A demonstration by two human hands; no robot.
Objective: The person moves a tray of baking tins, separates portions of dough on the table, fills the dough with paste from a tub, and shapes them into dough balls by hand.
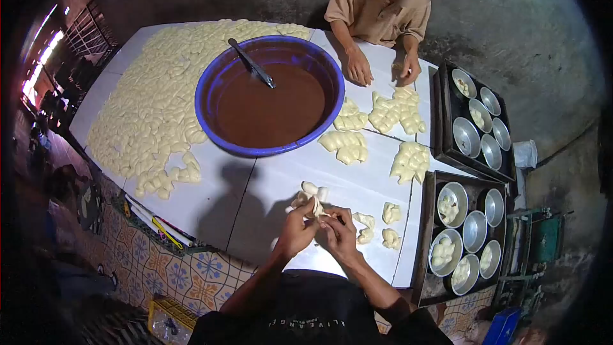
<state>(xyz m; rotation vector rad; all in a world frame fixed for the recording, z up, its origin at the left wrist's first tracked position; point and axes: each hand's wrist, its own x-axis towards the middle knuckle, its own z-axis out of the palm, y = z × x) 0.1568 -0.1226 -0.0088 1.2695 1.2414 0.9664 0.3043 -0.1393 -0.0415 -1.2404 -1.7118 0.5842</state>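
Pinching pale dough (310, 188) between our left hand (297, 232) and right hand (341, 235), above the tabletop (281, 176), we seem to be at the step of separating pieces; the next move, we judge, calls for gentle, even pulling.

A bakery workroom, judging by the dough pieces (153, 105), tins (474, 232) and baking trays (426, 243).

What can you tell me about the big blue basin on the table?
The basin is round, purplish blue, plastic by its look, with a rim and brown-stained inner wall. It stands upright on the white tabletop, holding brown liquid. A tool rests over its far rim. Dough pieces lie close on both sides; whether any touch is unclear. Nobody touches it.
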